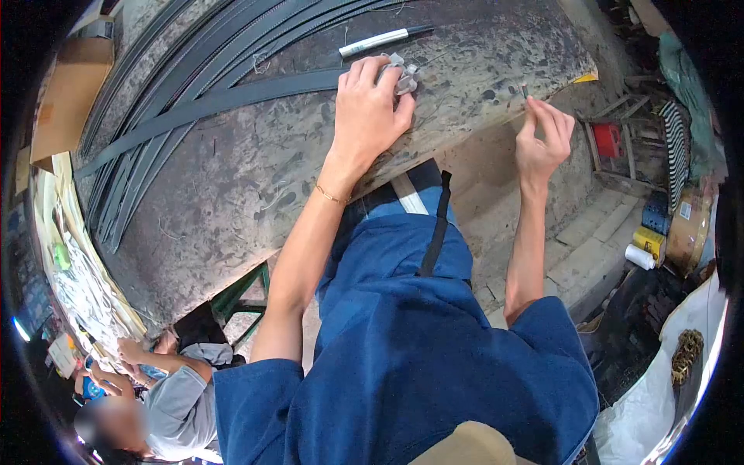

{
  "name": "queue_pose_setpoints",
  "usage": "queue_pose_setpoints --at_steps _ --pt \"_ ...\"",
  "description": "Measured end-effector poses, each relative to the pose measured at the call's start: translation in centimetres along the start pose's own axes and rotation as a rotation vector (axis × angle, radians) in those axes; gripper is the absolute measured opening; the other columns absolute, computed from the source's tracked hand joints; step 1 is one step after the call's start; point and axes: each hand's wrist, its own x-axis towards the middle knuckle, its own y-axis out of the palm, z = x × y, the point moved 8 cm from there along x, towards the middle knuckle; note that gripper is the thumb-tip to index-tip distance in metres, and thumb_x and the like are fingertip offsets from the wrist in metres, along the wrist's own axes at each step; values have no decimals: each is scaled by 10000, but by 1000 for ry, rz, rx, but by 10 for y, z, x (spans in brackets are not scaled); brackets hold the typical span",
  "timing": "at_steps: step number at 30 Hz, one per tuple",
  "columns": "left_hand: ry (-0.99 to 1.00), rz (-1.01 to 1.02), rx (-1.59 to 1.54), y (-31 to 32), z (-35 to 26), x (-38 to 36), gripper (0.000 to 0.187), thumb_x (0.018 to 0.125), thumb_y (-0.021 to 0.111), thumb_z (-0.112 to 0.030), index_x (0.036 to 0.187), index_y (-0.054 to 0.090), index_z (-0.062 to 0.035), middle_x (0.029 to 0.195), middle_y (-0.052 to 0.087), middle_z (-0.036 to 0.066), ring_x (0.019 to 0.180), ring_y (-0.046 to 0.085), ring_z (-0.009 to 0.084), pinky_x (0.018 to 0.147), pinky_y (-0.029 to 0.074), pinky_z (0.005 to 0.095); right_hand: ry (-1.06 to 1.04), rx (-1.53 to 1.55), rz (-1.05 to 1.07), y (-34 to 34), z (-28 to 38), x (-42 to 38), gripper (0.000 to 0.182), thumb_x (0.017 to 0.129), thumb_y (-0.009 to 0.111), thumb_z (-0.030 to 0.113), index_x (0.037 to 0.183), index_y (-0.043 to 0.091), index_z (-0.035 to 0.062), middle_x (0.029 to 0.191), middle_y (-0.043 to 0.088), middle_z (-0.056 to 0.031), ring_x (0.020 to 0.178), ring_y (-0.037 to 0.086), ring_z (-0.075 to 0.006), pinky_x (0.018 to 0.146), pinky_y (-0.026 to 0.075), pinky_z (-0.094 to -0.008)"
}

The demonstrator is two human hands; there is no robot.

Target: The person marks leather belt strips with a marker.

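My left hand (366, 116) lies on the worktable (225, 186), its fingers curled round a clump of small grey, shiny pieces (406, 76). Their exact kind is hard to make out. The end of a long dark strap (263, 91) runs in beneath the same hand, where the fingers hide it. Just off the table's near edge, my right hand (545, 141) is raised with thumb and fingertips pinched together. A short, thin grey stub with a light tip (525, 91) sticks up from that pinch. Beyond my left hand lies a silver pen-like tube (377, 43) with a dark end.
Several dark straps (174, 77) spread over the table's left and far side. A cardboard box (70, 93) and white strips (85, 279) are at the left. Another person (174, 395) works at lower left. A red box (608, 140) and a yellow box (649, 243) stand right.
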Motion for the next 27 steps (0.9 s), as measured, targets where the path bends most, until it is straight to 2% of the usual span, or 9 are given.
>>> queue_pose_setpoints --at_steps 4,7,10,12,14,15,16,19,27 --pt "-144 -264 -182 -26 15 -4 314 755 658 -46 1050 597 40 1101 589 233 1017 565 392 886 480 465 -26 108 100 18 -11 -15 206 808 739 -51 973 776 67 932 721 -65 859 639 -215 745 525 -308" --pt "-294 -441 -192 -43 30 -14 235 784 590 42 1018 591 34 1015 614 179 916 607 338 845 492 388 620 614 106 22 -40 -22 148 930 710 64 1056 748 -5 913 724 -37 760 623 -79 687 490 -230" --pt "-296 -405 -196 -42 35 -15 228 763 544 76 979 597 22 986 615 171 903 604 332 837 492 382 735 702 299 58 -64 -44 170 950 694 80 1070 738 -32 898 720 -28 746 604 -64 678 476 -217" --pt "-260 -225 -123 -31 31 -8 226 742 557 28 958 611 -11 984 616 157 924 578 340 855 467 421 714 734 270 59 -53 -29 174 946 700 85 1078 730 -23 895 719 -30 724 584 -52 646 454 -204" --pt "-132 -39 71 -17 11 -1 235 763 579 -60 991 629 -33 1006 615 141 979 555 319 866 432 446 838 939 82 45 -38 -16 171 946 698 88 1080 714 -17 887 717 -37 690 554 -40 599 430 -204" --pt "-95 10 116 -10 7 1 329 799 604 -161 1115 663 -90 1025 600 121 1014 535 295 860 407 450 839 1040 52 47 -31 -7 174 948 694 89 1090 703 -10 890 720 -52 663 535 -34 563 407 -202" --pt "-82 3 114 -8 6 4 329 799 604 -161 1115 663 -90 1025 600 121 1014 535 295 860 407 450 831 1041 39 54 -25 4 174 948 694 89 1090 703 -10 890 720 -52 663 535 -34 563 407 -202" --pt "9 86 313 -1 -5 -1 413 844 635 -260 1254 687 -241 1036 581 99 1011 529 291 830 404 442 788 1147 71 84 -1 16 172 947 688 78 1091 705 -14 895 724 -64 651 529 -37 555 401 -198" --pt "51 53 312 -3 -8 -2 349 842 652 -243 1181 722 -194 1036 590 107 1005 531 290 834 408 452 665 1144 200 125 20 10 139 942 688 73 1050 709 -11 873 721 -42 641 524 -37 560 411 -201"
